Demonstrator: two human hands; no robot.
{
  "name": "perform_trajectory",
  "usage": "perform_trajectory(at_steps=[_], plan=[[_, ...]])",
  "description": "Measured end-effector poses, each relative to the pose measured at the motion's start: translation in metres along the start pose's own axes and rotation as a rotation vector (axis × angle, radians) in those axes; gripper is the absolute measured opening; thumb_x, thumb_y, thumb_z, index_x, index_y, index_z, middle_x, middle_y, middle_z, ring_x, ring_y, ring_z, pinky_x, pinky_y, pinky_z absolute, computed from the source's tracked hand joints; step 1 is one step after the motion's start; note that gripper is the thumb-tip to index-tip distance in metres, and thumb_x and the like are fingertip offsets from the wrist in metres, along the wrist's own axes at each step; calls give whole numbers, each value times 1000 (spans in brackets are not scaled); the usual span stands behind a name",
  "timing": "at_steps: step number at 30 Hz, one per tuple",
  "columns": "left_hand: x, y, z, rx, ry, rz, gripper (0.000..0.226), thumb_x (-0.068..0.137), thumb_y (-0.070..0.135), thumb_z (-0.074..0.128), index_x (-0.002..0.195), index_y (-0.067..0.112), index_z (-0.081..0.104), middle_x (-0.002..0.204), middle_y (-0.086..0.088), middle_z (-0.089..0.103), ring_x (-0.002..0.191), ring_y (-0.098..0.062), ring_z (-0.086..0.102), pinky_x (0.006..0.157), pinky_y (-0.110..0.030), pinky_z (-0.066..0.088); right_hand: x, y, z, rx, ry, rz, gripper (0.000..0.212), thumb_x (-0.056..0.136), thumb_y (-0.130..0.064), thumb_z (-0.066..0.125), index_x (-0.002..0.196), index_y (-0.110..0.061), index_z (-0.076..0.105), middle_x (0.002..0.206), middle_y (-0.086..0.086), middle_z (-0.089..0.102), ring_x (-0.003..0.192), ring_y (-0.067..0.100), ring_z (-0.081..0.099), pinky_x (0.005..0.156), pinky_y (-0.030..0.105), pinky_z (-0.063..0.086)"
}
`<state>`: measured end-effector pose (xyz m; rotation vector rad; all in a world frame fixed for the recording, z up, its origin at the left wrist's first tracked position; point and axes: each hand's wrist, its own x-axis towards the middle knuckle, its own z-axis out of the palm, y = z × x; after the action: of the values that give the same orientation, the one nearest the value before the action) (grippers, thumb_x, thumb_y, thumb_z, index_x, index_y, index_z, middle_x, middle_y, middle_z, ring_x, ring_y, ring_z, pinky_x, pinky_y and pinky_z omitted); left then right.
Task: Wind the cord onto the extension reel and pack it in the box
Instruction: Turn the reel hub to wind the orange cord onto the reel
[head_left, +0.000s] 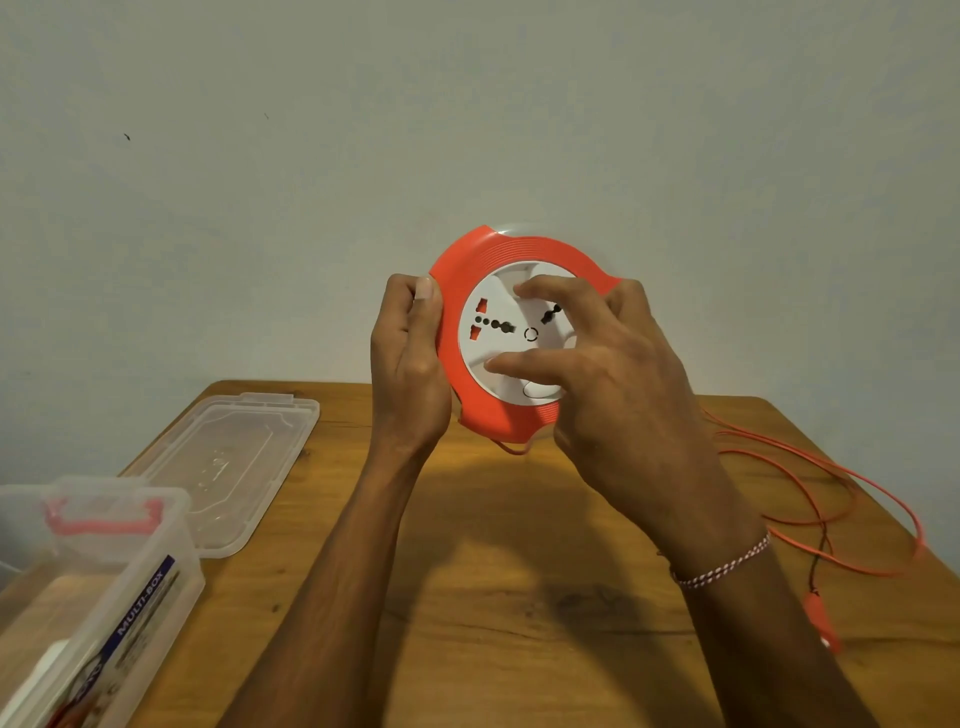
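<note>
The left hand (410, 358) grips the rim of the round orange-and-white plastic extension reel (511, 338), held up above the wooden desk (493, 597). The right hand (608, 374) spreads its fingers on the white face. The thin orange cord (810, 499) lies loose at the right; the clear plastic box (98, 597) sits open at the left.

Matt orange plastic reel (498, 421), clear box (104, 597), seemingly varnished wood table (519, 597).
</note>
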<state>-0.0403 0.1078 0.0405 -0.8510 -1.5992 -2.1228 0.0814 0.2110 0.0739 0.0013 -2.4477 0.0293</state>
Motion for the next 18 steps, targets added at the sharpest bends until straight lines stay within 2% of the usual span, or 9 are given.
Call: perform_trajectory(at_steps=[4, 8, 11, 13, 15, 18], plan=[[1, 0, -2, -9, -3, -3, 19, 103, 36, 37, 98, 25, 52, 86, 17, 69, 79, -11, 72, 58, -17, 55, -1, -1, 2, -38, 24, 1, 65, 55, -16, 93, 115, -29, 71, 131, 13, 55, 113, 39, 49, 76, 48, 55], [-1, 0, 0, -9, -24, -7, 20, 104, 34, 37, 100, 22, 53, 88, 14, 69, 79, -13, 73, 58, -18, 56, -3, 0, 7, -11, 90, 78, 73, 63, -13, 89, 127, -33, 62, 126, 17, 52, 114, 36, 50, 77, 45, 55], [-2, 1, 2, -7, -48, 2, 18, 105, 31, 37, 97, 25, 52, 84, 17, 68, 74, -8, 71, 56, -15, 54, -5, 0, 9, 22, 146, 163, 68, 71, -30, 84, 133, -34, 56, 116, 15, 54, 104, 28, 57, 77, 42, 57], [-2, 1, 2, 2, -42, 3, 18, 105, 31, 37, 97, 26, 52, 85, 17, 68, 76, -8, 71, 58, -15, 54, -5, -1, 8, 40, 188, 201, 67, 77, -47, 74, 138, -36, 49, 112, 12, 59, 95, 22, 59, 75, 38, 57], [-1, 1, 2, -1, -34, -4, 17, 104, 33, 37, 98, 27, 52, 87, 18, 68, 79, -9, 72, 59, -16, 55, -3, -2, 7, 64, 191, 215, 68, 82, -59, 63, 142, -34, 43, 113, 7, 67, 94, 21, 64, 79, 39, 57], [-1, 1, 1, 2, -25, -12, 16, 103, 35, 37, 100, 29, 52, 89, 22, 69, 82, -8, 72, 59, -16, 56, -1, -3, 8, 79, 190, 159, 63, 85, -52, 63, 140, -25, 49, 116, 7, 68, 100, 22, 60, 82, 36, 53]])
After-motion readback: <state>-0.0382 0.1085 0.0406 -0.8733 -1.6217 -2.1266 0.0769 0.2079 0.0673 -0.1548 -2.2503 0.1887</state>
